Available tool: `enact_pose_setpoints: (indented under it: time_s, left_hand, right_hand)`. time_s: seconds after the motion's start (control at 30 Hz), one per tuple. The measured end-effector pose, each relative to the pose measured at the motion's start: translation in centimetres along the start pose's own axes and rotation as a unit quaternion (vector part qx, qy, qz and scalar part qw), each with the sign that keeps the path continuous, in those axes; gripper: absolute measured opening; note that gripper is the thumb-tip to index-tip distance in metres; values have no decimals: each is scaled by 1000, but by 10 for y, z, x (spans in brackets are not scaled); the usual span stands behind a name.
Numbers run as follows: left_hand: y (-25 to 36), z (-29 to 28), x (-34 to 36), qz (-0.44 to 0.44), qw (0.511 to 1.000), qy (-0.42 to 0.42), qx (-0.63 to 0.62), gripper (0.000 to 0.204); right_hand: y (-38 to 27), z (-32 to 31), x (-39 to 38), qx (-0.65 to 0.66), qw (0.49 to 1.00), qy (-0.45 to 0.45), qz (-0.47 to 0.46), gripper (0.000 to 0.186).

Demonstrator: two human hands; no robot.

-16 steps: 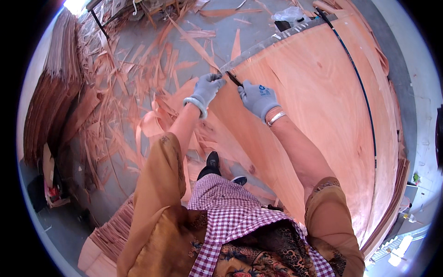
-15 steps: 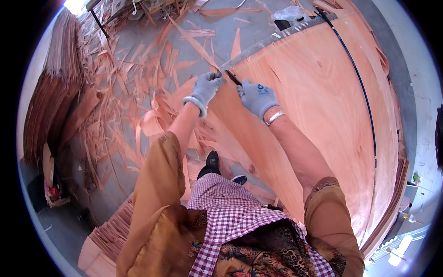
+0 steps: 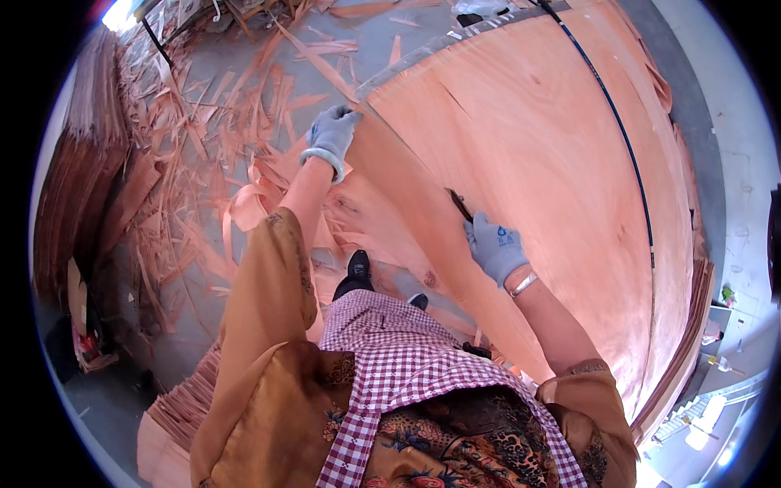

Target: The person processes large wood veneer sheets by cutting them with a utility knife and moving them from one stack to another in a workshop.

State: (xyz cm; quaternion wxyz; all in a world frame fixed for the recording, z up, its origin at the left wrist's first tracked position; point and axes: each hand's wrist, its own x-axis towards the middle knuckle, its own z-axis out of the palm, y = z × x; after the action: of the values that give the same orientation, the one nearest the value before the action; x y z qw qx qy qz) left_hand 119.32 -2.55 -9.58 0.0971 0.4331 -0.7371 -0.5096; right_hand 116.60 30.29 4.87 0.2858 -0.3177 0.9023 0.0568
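My left hand (image 3: 332,134), in a grey glove, is closed on the top corner of a long veneer strip (image 3: 415,224) along the left edge of a broad pinkish veneer sheet (image 3: 553,154). My right hand (image 3: 495,246), also gloved, grips a dark cutting tool (image 3: 458,203), whose tip rests on the sheet. A thin split runs from the top corner down toward the tool, between strip and sheet. My fingertips on the left are partly hidden.
A long black rod (image 3: 606,98) lies across the sheet's right side. Veneer offcuts (image 3: 179,122) litter the grey floor (image 3: 382,24). Tall veneer stacks (image 3: 73,211) stand at far left, and another (image 3: 187,407) is at lower left. A grey strip (image 3: 407,57) borders the sheet's far edge.
My right hand and tool have travelled down the sheet toward me, with a split now showing behind them. My left hand stays at the corner; the whole view has shifted slightly.
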Motion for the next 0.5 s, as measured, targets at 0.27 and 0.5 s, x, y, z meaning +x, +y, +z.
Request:
enact_pose_setpoints:
  time_s: [0.27,0.5]
  left_hand:
    - [-46,55,-173,-66,951,-16,-301,73]
    - [-36,141,-356,-276,781,-207,-520,34]
  right_hand:
    - [19,-1,-6,30,998,9,-55,33]
    - [89,37,-67,19,997,18,-68,34]
